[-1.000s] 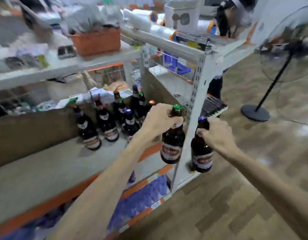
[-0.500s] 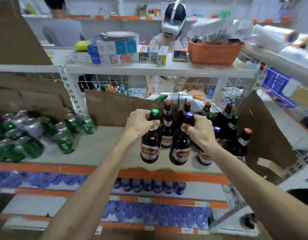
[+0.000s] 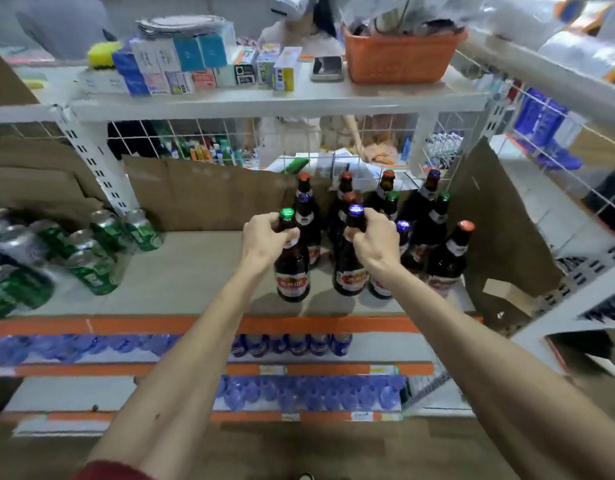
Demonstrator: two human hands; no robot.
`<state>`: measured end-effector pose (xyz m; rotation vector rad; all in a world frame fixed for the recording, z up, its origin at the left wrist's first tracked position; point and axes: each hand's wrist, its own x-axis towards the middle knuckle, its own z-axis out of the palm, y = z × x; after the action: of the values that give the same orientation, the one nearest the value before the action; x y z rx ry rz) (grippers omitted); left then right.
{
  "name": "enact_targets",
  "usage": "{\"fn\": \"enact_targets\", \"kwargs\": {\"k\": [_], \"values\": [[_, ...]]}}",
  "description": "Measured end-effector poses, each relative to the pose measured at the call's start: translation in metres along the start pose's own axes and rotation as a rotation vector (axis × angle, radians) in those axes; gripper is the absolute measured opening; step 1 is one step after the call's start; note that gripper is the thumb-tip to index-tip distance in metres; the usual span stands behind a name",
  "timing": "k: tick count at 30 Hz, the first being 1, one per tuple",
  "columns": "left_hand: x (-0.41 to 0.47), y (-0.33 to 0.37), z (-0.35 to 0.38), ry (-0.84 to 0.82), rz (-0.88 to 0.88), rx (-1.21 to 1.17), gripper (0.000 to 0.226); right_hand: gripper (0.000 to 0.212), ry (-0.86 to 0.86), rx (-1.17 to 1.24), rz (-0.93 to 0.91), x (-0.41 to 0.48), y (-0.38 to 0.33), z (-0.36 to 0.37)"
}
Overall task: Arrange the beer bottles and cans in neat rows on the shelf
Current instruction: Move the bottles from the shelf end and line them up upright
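Note:
My left hand (image 3: 266, 239) grips the neck of a green-capped beer bottle (image 3: 292, 275), upright with its base on the shelf (image 3: 195, 271) near the front edge. My right hand (image 3: 373, 240) grips the neck of a blue-capped beer bottle (image 3: 350, 271) just to its right, also upright on the shelf. Behind and to the right stand several more brown bottles (image 3: 449, 258) in a loose cluster. Green beer cans (image 3: 91, 258) are grouped at the shelf's left end, some tilted.
Brown cardboard (image 3: 202, 195) lines the back and the right side of the shelf. The top shelf holds small boxes (image 3: 181, 64) and an orange basket (image 3: 399, 57). Blue cans (image 3: 292, 344) and water bottles fill the lower shelves. A person (image 3: 299, 133) stands behind the wire mesh.
Both hands have carried their bottles from beyond the shelf's right corner in over the shelf and lowered them; the bottles now stand on the surface in front of the cluster.

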<state>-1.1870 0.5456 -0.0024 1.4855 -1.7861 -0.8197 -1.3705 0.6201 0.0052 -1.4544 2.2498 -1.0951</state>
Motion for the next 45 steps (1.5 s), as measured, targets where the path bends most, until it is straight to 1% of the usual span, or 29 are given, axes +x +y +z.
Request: {"fn": "enact_targets", "kwargs": {"k": [2,5,9,12,17,22,26,30,34,39,42,45], "values": [[-0.005,-0.003,0.012,-0.026,-0.017,-0.054,0.011,0.006,0.007,0.022,0.061,-0.002,0.010,0.006],[-0.008,-0.005,0.019,-0.030,-0.017,-0.072,0.014,0.006,0.020,0.060,0.106,0.000,0.021,0.010],[0.000,-0.007,0.018,-0.035,-0.018,-0.068,0.009,0.011,0.007,0.063,0.099,0.009,0.027,0.009],[0.005,-0.005,0.018,-0.037,0.000,-0.049,0.005,0.011,0.001,0.067,0.088,0.014,0.028,0.011],[0.015,-0.004,0.025,-0.070,0.008,-0.060,0.009,0.005,-0.018,0.037,0.082,0.018,0.027,0.019],[0.021,-0.009,0.038,-0.113,-0.004,-0.099,0.009,0.005,-0.040,0.071,0.082,0.018,0.030,0.028],[0.021,-0.015,0.043,-0.127,0.004,-0.093,0.011,0.010,-0.043,0.078,0.086,0.018,0.035,0.034],[0.021,-0.028,0.044,-0.110,-0.012,-0.102,0.009,0.021,-0.033,0.106,0.091,0.019,0.040,0.039],[0.018,-0.033,0.048,-0.075,0.003,-0.109,0.013,0.016,-0.048,0.098,0.054,0.018,0.041,0.040],[0.014,-0.030,0.050,-0.080,0.016,-0.149,0.021,0.031,-0.092,0.098,0.074,0.018,0.047,0.031],[0.013,-0.029,0.052,-0.108,0.012,-0.160,0.025,0.031,-0.131,0.099,0.096,0.019,0.049,0.026],[0.014,-0.027,0.050,-0.110,0.003,-0.148,0.023,0.030,-0.138,0.112,0.119,0.021,0.048,0.025]]}}
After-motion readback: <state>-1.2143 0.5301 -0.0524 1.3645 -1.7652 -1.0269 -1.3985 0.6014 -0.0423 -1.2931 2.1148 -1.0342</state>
